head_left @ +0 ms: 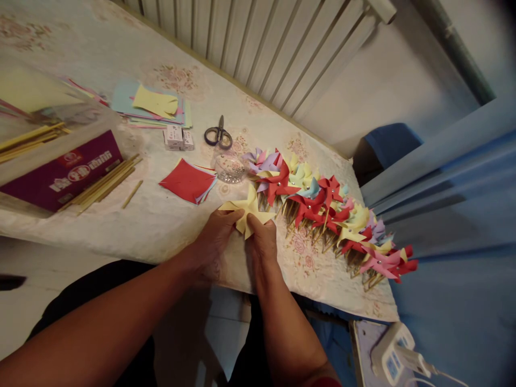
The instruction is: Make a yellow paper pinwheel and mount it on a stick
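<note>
Between hands (213, 236), pointed pinwheel (250, 203), probably paper.

Ribbed radiator (264, 48), grey pipe (459, 51), draped blue curtain (459, 226), white power strip (391, 355), white cable (450, 375)

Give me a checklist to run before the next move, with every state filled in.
1. Yellow paper piece held by the left hand and right hand: ok.
2. Its centre fastened: cannot tell at this size.
3. Scissors lying apart from both hands: ok.
4. Sheets under the red paper aligned with it: not ok, edges stick out.
5. Sticks all inside the box: not ok, several lie outside.
</note>
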The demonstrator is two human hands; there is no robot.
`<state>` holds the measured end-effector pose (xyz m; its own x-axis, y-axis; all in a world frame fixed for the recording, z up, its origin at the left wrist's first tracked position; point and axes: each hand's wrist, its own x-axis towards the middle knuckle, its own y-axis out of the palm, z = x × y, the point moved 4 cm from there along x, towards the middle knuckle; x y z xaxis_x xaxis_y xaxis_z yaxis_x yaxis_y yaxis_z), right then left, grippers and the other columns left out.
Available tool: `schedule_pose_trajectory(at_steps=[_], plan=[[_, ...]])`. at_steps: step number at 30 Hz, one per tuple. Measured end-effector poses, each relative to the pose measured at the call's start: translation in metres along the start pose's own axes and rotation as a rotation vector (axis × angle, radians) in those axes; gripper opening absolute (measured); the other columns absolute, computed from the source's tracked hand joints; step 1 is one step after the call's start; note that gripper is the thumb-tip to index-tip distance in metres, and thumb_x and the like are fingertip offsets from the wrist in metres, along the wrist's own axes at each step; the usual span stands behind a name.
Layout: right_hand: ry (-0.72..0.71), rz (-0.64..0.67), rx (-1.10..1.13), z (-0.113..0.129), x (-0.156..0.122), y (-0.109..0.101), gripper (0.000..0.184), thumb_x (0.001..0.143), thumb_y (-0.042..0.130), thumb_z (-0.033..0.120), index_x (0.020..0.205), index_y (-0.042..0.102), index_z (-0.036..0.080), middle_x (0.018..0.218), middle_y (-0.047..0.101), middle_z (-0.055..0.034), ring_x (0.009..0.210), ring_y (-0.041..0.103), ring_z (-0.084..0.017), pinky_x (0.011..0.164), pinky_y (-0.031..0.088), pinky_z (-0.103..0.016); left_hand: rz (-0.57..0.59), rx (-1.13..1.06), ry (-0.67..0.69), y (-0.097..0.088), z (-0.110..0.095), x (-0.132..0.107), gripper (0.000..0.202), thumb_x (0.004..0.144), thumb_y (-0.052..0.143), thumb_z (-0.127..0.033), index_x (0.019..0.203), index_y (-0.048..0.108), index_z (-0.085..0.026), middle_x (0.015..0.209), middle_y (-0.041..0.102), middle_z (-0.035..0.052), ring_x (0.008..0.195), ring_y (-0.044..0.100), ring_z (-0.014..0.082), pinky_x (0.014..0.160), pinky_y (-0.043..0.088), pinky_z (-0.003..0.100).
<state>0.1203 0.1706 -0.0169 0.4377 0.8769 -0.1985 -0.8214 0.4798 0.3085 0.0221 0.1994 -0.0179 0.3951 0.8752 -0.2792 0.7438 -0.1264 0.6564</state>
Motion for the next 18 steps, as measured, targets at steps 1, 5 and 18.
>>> schedule_pose_trajectory(at_steps=[1,5,18], plan=[[0.001,0.000,0.003,-0.0001,-0.0001,-0.0001,0.023,0.071,0.073,0.023,0.091,0.070,0.013,0.080,0.074,-0.0031,0.062,0.068,-0.016,0.063,0.057,-0.028,0.000,-0.001,0.004,-0.0002,0.0000,0.0001,0.020,0.070,0.073,-0.030,0.084,0.073,-0.016,0.073,0.070,0.0013,0.066,0.062,0.0155,0.067,0.049,0.027],[-0.011,-0.001,-0.003,-0.0001,-0.0006,-0.0012,0.025,0.072,0.073,0.022,0.095,0.070,0.013,0.084,0.075,-0.0036,0.065,0.069,-0.016,0.065,0.057,-0.028,0.001,-0.001,0.008,0.0002,-0.0003,0.0001,0.020,0.069,0.073,-0.030,0.085,0.073,-0.016,0.074,0.070,0.0014,0.066,0.063,0.0161,0.066,0.049,0.027],[0.016,0.004,0.005,-0.0001,-0.0001,0.0008,0.030,0.069,0.075,0.022,0.097,0.068,0.013,0.082,0.075,-0.0039,0.063,0.068,-0.016,0.065,0.058,-0.029,-0.021,0.033,0.009,-0.0009,0.0004,0.0008,0.022,0.067,0.073,-0.030,0.084,0.073,-0.016,0.066,0.068,0.0000,0.062,0.061,0.0157,0.065,0.048,0.027]])
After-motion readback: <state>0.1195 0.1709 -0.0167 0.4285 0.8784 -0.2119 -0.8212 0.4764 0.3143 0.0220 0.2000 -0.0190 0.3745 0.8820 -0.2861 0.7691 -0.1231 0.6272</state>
